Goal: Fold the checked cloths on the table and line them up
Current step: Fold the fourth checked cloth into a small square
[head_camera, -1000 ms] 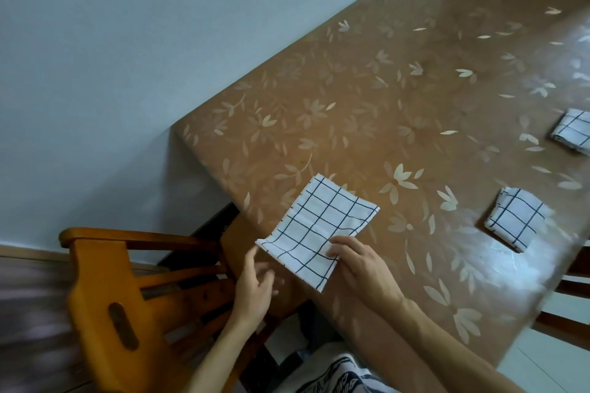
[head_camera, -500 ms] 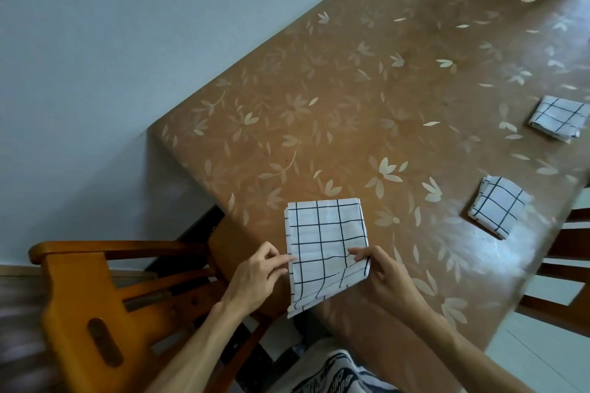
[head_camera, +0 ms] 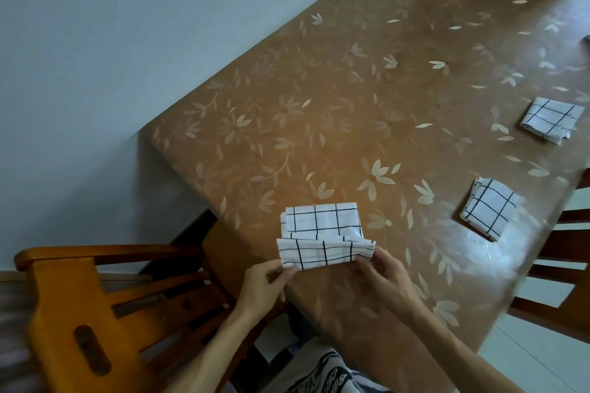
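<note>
Checked cloth (head_camera: 322,238) is pinched at both near corners by left hand (head_camera: 265,284) and right hand (head_camera: 381,277); edges should be aligned squarely before creasing.

Probably a home dining room: leaf-patterned table (head_camera: 351,99) (glossy), wooden chairs (head_camera: 95,306), plain wall (head_camera: 127,25).

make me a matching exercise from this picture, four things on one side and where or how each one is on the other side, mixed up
1. cloth being folded
2. nearer folded cloth
3. farther folded cloth
4. wooden chair

A. off the table's left end
B. folded, far right, farthest along the table
C. pinched at its near edge by both hands
D. folded, near the table's right edge

Pairs: 1-C, 2-D, 3-B, 4-A
</note>
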A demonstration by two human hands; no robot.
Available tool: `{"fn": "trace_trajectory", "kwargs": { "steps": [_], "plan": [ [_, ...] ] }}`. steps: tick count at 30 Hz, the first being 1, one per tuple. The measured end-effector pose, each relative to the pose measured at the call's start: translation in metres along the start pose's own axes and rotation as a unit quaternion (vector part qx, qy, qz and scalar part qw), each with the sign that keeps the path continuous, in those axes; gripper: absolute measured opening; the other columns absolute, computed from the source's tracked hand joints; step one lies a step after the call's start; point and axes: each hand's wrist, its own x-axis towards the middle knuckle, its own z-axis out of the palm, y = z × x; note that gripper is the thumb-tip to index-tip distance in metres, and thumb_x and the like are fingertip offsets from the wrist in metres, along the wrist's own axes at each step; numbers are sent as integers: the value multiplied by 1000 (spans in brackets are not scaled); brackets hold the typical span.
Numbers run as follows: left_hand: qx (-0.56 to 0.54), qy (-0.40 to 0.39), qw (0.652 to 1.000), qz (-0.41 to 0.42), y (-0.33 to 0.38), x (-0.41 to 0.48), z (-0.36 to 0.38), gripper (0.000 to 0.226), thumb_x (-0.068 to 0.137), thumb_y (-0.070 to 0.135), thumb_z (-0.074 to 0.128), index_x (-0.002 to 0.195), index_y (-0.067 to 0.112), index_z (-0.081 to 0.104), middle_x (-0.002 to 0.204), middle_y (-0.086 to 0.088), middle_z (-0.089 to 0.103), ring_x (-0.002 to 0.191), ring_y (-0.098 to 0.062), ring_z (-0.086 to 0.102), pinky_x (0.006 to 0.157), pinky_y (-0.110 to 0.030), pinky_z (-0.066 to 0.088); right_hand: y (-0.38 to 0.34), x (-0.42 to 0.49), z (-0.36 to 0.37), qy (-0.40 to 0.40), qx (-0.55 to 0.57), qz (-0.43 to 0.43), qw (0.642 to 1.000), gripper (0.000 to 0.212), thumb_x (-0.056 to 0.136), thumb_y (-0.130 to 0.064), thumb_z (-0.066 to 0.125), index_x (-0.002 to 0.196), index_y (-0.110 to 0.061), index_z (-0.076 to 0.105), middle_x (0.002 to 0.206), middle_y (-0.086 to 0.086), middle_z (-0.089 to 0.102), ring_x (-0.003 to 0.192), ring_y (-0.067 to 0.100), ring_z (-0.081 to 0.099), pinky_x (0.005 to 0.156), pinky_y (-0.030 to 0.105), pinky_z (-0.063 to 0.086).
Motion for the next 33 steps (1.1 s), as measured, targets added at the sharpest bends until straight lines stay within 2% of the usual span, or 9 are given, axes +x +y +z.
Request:
{"fn": "trace_trajectory", "kwargs": {
  "steps": [2, 6, 8, 11, 15, 18, 23, 26, 33],
  "plan": [
    [-5, 3, 1000, -5, 2, 0, 0, 26, 91, 34, 70, 73, 15, 69, 62, 1, 68, 54, -20, 67, 64, -26, 52, -5, -3, -5, -25, -33, -17, 999, 20, 94, -24, 64, 109, -34, 70, 102, -16, 72, 95, 6, 68, 81, 33, 58],
    [-62, -6, 998, -3, -3, 0, -1, 7, 89, 28, 74, 87, 21, 76, 80, -1, 75, 61, -24, 68, 61, -34, 55, -2, -2, -18, -42, -188, -69, 979, 30, 80, -15, 78, 106, -28, 74, 110, -17, 70, 99, 3, 67, 83, 21, 55],
    [-48, -21, 999, 15, -8, -2, 0, 4, 88, 28, 74, 92, 26, 76, 87, 2, 74, 72, -19, 68, 66, -34, 56, 3, -1, -23, -62, -280, -104, 952, 34, 77, -16, 80, 106, -32, 75, 116, -19, 69, 106, 0, 63, 89, 4, 42],
    [64, -40, 995, 59, -17, -1, -2, 27, 86, 26, 77, 103, 46, 73, 91, 10, 69, 70, -10, 57, 64, -31, 52, 9, -3, -28, -79, -361, -115, 922, 34, 85, -14, 70, 106, -41, 74, 120, -33, 62, 107, -6, 59, 74, -8, 29],
    [102, -39, 992, 62, -17, 3, -3, 30, 84, 24, 79, 94, 52, 73, 84, 14, 69, 74, -10, 63, 63, -30, 53, 11, -6, -28, -66, -307, -108, 943, 37, 88, -7, 67, 111, -35, 74, 116, -29, 63, 104, -10, 61, 73, -8, 34],
    [46, -42, 998, 8, -10, 1, -2, 16, 85, 29, 75, 91, 43, 78, 76, 12, 73, 68, -4, 65, 56, -24, 53, 4, -6, -26, -41, -261, -52, 963, 32, 92, -5, 62, 108, -31, 74, 95, -21, 69, 84, -25, 55, 62, -1, 38],
    [-10, -37, 997, -64, 0, 0, 2, 21, 92, 40, 67, 74, 31, 70, 57, -4, 65, 53, -13, 60, 55, -31, 56, 0, 8, -18, 11, -131, 35, 991, 12, 94, -25, 64, 106, -24, 67, 79, -16, 73, 62, -1, 64, 55, 10, 45],
    [-7, -20, 996, -84, 4, 3, 5, 29, 92, 42, 66, 81, 16, 66, 58, -6, 68, 51, -14, 61, 57, -33, 57, -1, 16, -14, 32, -94, 91, 991, 16, 93, -31, 65, 106, -22, 61, 84, -11, 75, 61, 1, 65, 53, 12, 45],
    [-54, -45, 993, -99, 7, 7, 2, 29, 88, 44, 69, 106, 22, 62, 65, -9, 71, 50, -18, 58, 43, -23, 42, -2, 20, -8, 77, -34, 159, 984, 22, 92, -31, 67, 105, -20, 53, 85, -1, 73, 55, 5, 66, 47, 13, 45]
  ]
}}
